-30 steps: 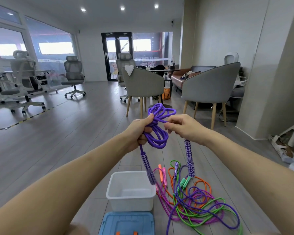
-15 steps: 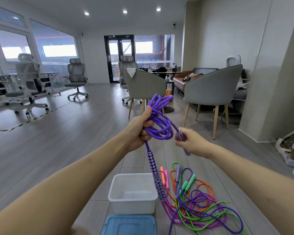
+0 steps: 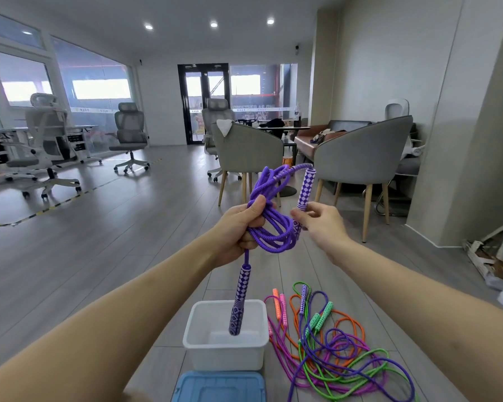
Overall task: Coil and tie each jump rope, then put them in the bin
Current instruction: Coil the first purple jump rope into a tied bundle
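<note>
Above bin (image 3: 198, 329), left hand (image 3: 238, 227) gripping purple rope coil (image 3: 273, 227), right hand (image 3: 320, 221) pinching handle (image 3: 305, 192)

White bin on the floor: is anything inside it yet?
The white bin looks empty: bare bottom, no ropes. The purple handle hanging from the coil in the left hand overlaps the opening and hides a strip of the interior.

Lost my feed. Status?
Left hand gripping purple coil. Right hand pinching handle, tie unfinished. Bin empty; ropes on floor.
</note>
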